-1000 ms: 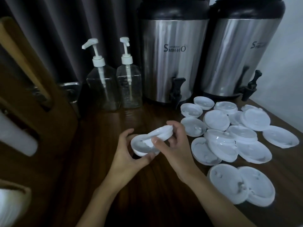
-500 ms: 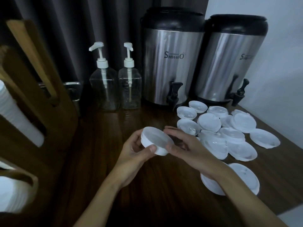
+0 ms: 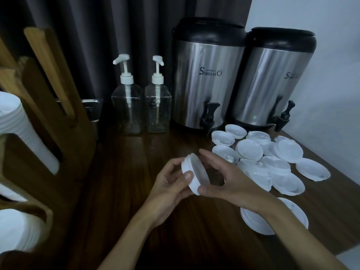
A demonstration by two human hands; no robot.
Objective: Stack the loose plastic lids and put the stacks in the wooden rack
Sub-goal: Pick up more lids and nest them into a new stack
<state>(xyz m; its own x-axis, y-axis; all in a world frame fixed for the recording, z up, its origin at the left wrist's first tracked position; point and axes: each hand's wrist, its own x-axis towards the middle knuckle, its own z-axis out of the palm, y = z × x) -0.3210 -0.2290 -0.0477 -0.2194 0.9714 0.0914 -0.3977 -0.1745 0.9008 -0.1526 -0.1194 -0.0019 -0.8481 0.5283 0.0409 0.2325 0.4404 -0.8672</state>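
A small stack of white plastic lids (image 3: 191,175) is tilted on edge above the table's middle. My left hand (image 3: 171,184) grips it from the left, thumb on the rim. My right hand (image 3: 224,178) holds it from the right, thumb under the lower edge and fingers curved behind it. Several loose white lids (image 3: 272,160) lie scattered on the dark wooden table to the right; one more lid (image 3: 259,223) sits partly under my right forearm. The wooden rack (image 3: 44,117) stands at the left with stacks of white lids (image 3: 25,131) in its slots.
Two steel drink dispensers (image 3: 206,82) with black taps stand at the back, with two clear pump bottles (image 3: 126,106) to their left. A dark curtain hangs behind. The table edge (image 3: 342,248) runs along the lower right.
The loose lid in my right hand has been nested onto the stack. Both hands then tipped the stack from flat to on edge. The view has tilted up and left.
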